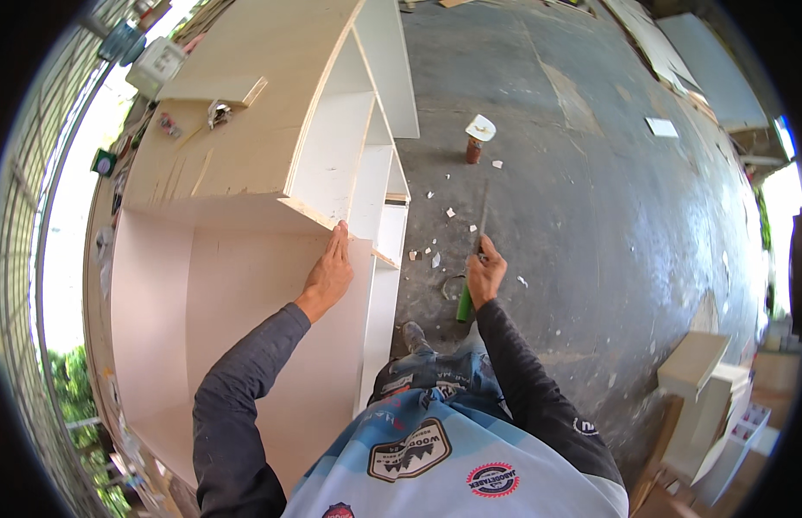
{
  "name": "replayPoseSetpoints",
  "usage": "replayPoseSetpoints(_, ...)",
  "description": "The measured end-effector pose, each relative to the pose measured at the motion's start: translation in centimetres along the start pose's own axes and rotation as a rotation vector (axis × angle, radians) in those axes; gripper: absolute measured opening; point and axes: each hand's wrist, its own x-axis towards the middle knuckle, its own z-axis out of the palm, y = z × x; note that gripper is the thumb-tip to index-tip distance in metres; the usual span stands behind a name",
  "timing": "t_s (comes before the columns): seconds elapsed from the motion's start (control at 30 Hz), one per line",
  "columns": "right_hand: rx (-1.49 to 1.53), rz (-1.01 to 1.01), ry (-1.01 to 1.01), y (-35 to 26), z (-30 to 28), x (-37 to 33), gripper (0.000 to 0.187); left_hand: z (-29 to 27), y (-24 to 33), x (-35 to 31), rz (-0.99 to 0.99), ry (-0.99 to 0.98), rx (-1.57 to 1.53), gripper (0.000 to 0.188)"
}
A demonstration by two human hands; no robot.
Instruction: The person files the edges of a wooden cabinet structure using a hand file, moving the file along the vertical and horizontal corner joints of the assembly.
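My left hand point(328, 274) rests with its fingers stretched out at the edge of a plywood strip on the large cabinet point(220, 164). Bare plywood edges and white inner compartments face toward the right. My right hand point(486, 269) is closed around a long, thin, file-like tool point(484, 205), whose narrow grey shaft points away from me over the floor. Just below that hand a green cylinder point(464, 302) shows; I cannot tell whether it is the tool's handle or a separate thing.
A brown can point(474, 152) with a white piece point(481, 128) on top stands on the grey floor point(573, 224), among small scattered chips point(451, 212). A loose board point(215, 90) lies on the cabinet. White panels and boxes point(716, 388) are stacked at lower right.
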Motion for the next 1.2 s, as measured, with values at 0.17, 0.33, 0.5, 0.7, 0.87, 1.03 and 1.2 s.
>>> replayPoseSetpoints(0.17,0.201,0.378,-0.066,1.4,-3.9,2.7,0.047,-1.7,-0.7,-0.9,-0.231,0.335,-0.517,0.037)
replayPoseSetpoints(0.33,0.292,0.483,-0.176,2.8,-6.0,7.2,0.045,-7.4,-1.1,0.3,-1.324,0.874,-1.123,0.022)
replayPoseSetpoints(0.5,0.156,0.454,-0.318,2.2,-6.3,10.3,0.042,-6.1,-2.2,2.8,-1.635,1.082,-0.992,0.022)
replayPoseSetpoints(0.7,0.129,0.559,-0.506,3.4,-7.5,12.3,0.046,-3.8,2.1,5.6,-1.65,0.924,-1.147,0.019)
replayPoseSetpoints(0.87,0.278,0.794,-0.625,2.9,-9.0,13.0,0.048,-4.7,0.4,4.3,-1.768,0.899,-1.103,0.023)
replayPoseSetpoints(1.03,0.453,0.958,-0.713,-0.1,-9.0,13.7,0.058,-6.7,-5.6,2.8,-1.726,1.104,-0.973,0.016)
replayPoseSetpoints(1.2,0.447,0.987,-1.144,-2.0,-8.1,17.7,0.061,-7.6,-6.9,2.9,-1.716,1.246,-0.974,0.011)
